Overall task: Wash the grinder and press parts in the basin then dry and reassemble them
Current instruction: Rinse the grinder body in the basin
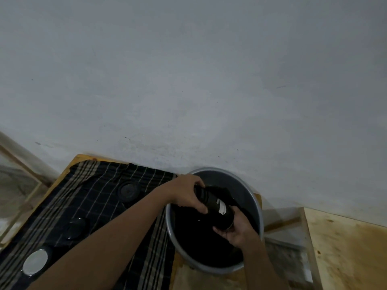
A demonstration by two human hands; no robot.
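A dark cylindrical grinder body [215,206] with a white label is held tilted above the grey basin [256,203], which holds dark water. My left hand [186,193] grips its upper end. My right hand [236,231] grips its lower end from below. On the dark checked cloth [94,197] to the left lie three parts: a round black disc [128,190], a black cap [76,228] and a piece with a shiny metal face [35,261].
The cloth covers a wooden table [81,158] set against a grey wall. A light plywood surface [345,248] stands at the lower right, with a gap between it and the basin.
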